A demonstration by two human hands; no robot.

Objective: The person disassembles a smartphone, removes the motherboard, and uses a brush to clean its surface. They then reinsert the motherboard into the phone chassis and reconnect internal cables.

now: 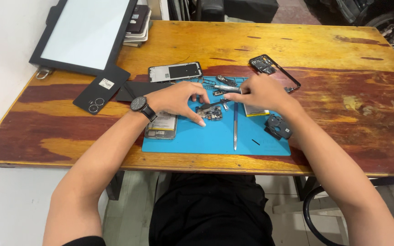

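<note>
Wooden worktop (pixel 324 50), seen from the head camera; a blue work mat (pixel 215 139) lies at its near middle.

Left hand (pixel 178 98): rests on the mat, fingers curled down and pinching a small circuit board (pixel 209 113), which lies flat near the centre of the mat. A black wristwatch (pixel 141 105) sits on that wrist.

Right hand (pixel 260 91): at 2 o'clock from the board, fingers closed round the silver handle of a small screwdriver (pixel 226 88); the tool runs towards 9 o'clock above the board. Whether its tip touches the board cannot be told.

On the mat:
- Grey tweezers (pixel 235 127), lying lengthwise at 4 o'clock from the board, apart from it.
- Phone battery (pixel 161 126), at 9 o'clock from the board, partly under the left wrist and overhanging the mat's left edge.
- Black camera cover piece (pixel 278 126), at 3 o'clock, near the right forearm.
- Small loose parts at 12 o'clock, too small to identify.

Off the mat:
- Black phone frame (pixel 274 70), at 1 o'clock, just beyond the right hand.
- Phone middle plate (pixel 175 71), at 11 o'clock.
- Black phone back cover (pixel 101 89), at 9 o'clock, well apart.
- Large white-faced panel in a black frame (pixel 85 32), at the far left corner.
</note>
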